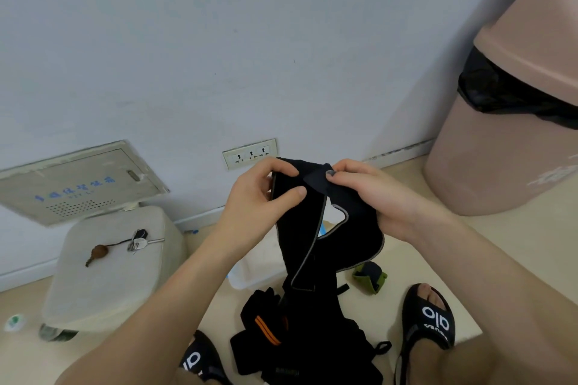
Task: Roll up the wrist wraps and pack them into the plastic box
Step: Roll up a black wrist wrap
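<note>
Grip: left hand [259, 194] and right hand [372, 197] both pinch the top of the black wrist wrap [300, 228], held up in the air.
Box: plastic box [250, 272] on the floor, at 6 o'clock below the wrap.
Risk: the long tail hangs loose, so the roll could go crooked or slip.
Feel: soft, bendy cloth with grey edges.

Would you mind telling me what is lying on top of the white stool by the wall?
On the white stool lie a bunch of keys and a brown fob, joined by a cord. The stool's lid hides anything underneath.
</note>
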Available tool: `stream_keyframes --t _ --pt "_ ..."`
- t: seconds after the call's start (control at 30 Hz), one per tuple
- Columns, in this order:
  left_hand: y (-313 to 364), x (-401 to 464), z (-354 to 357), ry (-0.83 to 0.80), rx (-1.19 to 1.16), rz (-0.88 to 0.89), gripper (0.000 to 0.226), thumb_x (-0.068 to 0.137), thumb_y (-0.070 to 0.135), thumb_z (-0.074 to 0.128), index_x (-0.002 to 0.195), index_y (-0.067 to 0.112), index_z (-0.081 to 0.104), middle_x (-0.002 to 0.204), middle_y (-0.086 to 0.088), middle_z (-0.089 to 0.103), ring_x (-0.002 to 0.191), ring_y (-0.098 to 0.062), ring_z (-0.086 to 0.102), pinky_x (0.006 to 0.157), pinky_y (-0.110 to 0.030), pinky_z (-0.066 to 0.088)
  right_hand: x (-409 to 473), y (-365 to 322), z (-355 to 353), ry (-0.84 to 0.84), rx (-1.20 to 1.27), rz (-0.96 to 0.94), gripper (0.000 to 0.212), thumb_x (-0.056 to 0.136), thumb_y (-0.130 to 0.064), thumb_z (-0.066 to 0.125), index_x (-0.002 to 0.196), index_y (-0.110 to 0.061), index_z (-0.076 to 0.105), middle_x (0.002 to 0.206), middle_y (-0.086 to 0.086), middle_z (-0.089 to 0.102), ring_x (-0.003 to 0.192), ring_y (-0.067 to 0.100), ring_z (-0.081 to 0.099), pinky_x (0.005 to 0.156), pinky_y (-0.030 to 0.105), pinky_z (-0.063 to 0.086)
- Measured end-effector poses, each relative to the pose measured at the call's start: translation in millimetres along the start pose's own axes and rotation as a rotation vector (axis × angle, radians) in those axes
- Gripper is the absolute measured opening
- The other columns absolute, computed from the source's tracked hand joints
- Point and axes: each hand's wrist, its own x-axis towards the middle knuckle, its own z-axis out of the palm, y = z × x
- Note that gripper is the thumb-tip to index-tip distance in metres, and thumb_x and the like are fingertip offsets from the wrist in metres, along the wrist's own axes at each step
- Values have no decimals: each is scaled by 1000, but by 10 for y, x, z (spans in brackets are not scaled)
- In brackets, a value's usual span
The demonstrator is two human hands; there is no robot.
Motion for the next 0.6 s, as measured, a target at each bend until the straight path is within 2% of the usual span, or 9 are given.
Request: stream_keyframes --t 0.07,0.17,0.27,0.3,0.37,0.43,0.5,0.53,0.6 --pt "14 11 -6 9 -55 -20 20 88 5 77 98 18 67 90 15 71 82 -11 69 72 -25 57 -2 -15 9 -18 53 10 21 102 -19 61 81 -18 60 69 0 63 57 13 60 50 23 47" --pt "26 7 -16 -32 -72 -59 28 86 5 78 106 21 66 93 15 70 84 -12 71 73 -23 57 0 -32 26 22 71 -14 19 101 -18 63 82 -17 63 70 3 64 58 15 62 51 23 49" --pt "10 -18 29 -56 58 -89 44 79 9 84 114 26 63 101 13 66 85 3 66 73 -13 51 23 -28 28 83 72 -24 18 101 -18 63 83 -16 64 71 3 65 57 14 62 51 23 49" --pt "-7 -26 53 -50 125 -114 49 77 11 85 117 26 60 106 13 64 87 6 63 71 -10 48 40 -21 27 98 76 -35 15 101 -18 63 86 -15 64 75 5 66 60 16 62 53 24 49" --pt "-74 -18 81 -33 349 -114 53 77 15 83 119 26 53 113 12 56 96 1 57 74 -12 43 74 -5 3 143 79 -62 11 100 -19 64 90 -16 65 81 8 67 67 19 62 57 26 49" --pt "-161 20 54 -54 642 -18 45 82 10 73 118 24 50 115 12 49 101 -9 50 78 -21 40 95 -9 -57 212 61 -78 17 100 -20 65 83 -19 63 77 5 67 63 17 63 55 25 48" --pt "-225 69 -30 -112 815 8 38 83 4 63 113 23 49 110 10 48 97 -17 49 80 -33 43 94 -27 -113 265 -14 -87 18 100 -21 64 83 -19 62 73 3 67 59 16 64 52 23 48" --pt "-248 86 -75 -143 887 -13 36 83 2 60 112 22 48 109 7 50 96 -22 52 80 -38 46 95 -20 -143 302 -119 -113 17 100 -22 64 84 -17 62 74 4 69 60 18 64 54 24 48" --pt "-305 103 -147 -199 1067 -43 36 83 -2 54 111 21 48 109 2 52 93 -30 57 73 -39 47 126 31 -212 411 -482 -223 15 100 -21 61 88 -15 61 80 8 72 67 24 64 61 32 49"
